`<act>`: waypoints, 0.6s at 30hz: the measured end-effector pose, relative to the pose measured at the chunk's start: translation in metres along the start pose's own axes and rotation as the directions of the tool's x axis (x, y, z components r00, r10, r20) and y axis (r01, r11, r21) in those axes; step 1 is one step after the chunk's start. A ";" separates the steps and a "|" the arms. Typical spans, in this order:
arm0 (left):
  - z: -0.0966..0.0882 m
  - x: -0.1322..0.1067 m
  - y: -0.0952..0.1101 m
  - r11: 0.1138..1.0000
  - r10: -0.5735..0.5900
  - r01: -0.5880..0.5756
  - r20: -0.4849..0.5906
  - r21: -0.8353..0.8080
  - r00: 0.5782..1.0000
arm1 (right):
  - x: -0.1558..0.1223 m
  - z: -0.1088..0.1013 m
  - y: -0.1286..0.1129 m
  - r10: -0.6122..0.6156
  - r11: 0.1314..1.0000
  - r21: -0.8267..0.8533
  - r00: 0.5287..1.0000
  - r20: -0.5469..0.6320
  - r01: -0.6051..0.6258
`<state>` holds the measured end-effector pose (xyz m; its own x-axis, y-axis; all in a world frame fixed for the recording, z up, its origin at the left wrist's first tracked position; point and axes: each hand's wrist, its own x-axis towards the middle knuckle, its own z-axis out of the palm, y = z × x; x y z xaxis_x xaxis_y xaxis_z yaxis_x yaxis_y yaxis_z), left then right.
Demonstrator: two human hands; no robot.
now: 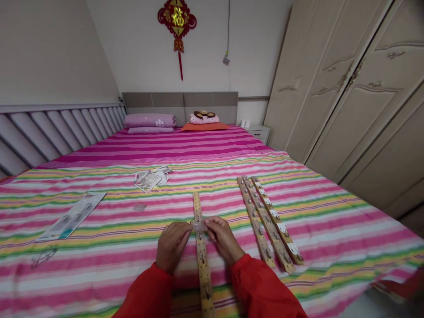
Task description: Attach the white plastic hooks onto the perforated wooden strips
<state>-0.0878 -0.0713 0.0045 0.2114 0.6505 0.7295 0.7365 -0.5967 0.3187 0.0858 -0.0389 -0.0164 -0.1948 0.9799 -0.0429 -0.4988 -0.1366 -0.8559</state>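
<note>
A yellowish strip with holes [203,267] lies lengthwise in front of me on the striped sheet, small metal pieces set along it. Above its upper half, a small clear plastic piece [198,226] stretches between my two hands. My left hand [172,244] pinches its left end between thumb and fingers. Its right end is pinched by my right hand [222,236]. What the plastic piece contains, if anything, is too small to make out. To the right lie three similar strips [255,221] side by side; the rightmost bears white pieces [282,228].
On the left are a flat clear-and-white package [74,216] and a thin wire-like bundle [44,255]. Farther off lie a heap of small packets [153,177] and a flat clear scrap [139,207]. A wardrobe [344,84] borders the bed's right side, a slatted rail [59,130] its left.
</note>
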 end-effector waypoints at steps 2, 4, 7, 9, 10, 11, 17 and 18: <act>0.003 0.004 0.001 0.997 -0.056 0.055 -0.025 -0.063 0.998 | -0.002 0.000 -0.003 0.037 0.999 0.032 0.999 0.017 -0.037; 0.007 0.007 0.003 0.980 -0.140 0.130 -0.053 -0.152 0.989 | -0.003 -0.001 -0.005 0.076 0.994 0.075 0.997 0.023 -0.077; 0.012 0.011 0.007 0.910 -0.316 0.294 -0.027 -0.293 0.948 | -0.002 -0.001 -0.006 0.090 0.988 0.130 0.996 -0.003 -0.089; 0.013 0.012 0.009 0.821 -0.442 0.420 0.034 -0.386 0.896 | 0.000 -0.001 -0.006 0.070 0.990 0.125 0.997 -0.025 -0.066; 0.014 0.012 0.010 0.757 -0.507 0.483 0.071 -0.440 0.859 | 0.001 -0.002 -0.007 0.053 0.994 0.102 0.998 -0.034 -0.050; 0.014 0.013 0.010 0.678 -0.570 0.544 0.114 -0.495 0.814 | 0.002 -0.003 -0.009 0.032 0.997 0.066 0.999 -0.042 -0.030; 0.011 0.016 0.003 0.308 -0.700 0.780 0.426 -0.545 0.574 | 0.002 -0.005 -0.025 -0.061 0.971 -0.223 0.994 0.093 0.081; 0.011 0.017 0.001 0.304 -0.667 0.798 0.482 -0.521 0.568 | 0.003 -0.004 -0.027 -0.063 0.965 -0.244 0.989 0.135 0.095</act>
<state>-0.0762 -0.0560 0.0102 -0.0610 0.9941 -0.0897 0.0577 0.0932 0.9940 0.1019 -0.0320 0.0047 -0.2756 0.9578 0.0811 -0.2935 -0.0036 -0.9559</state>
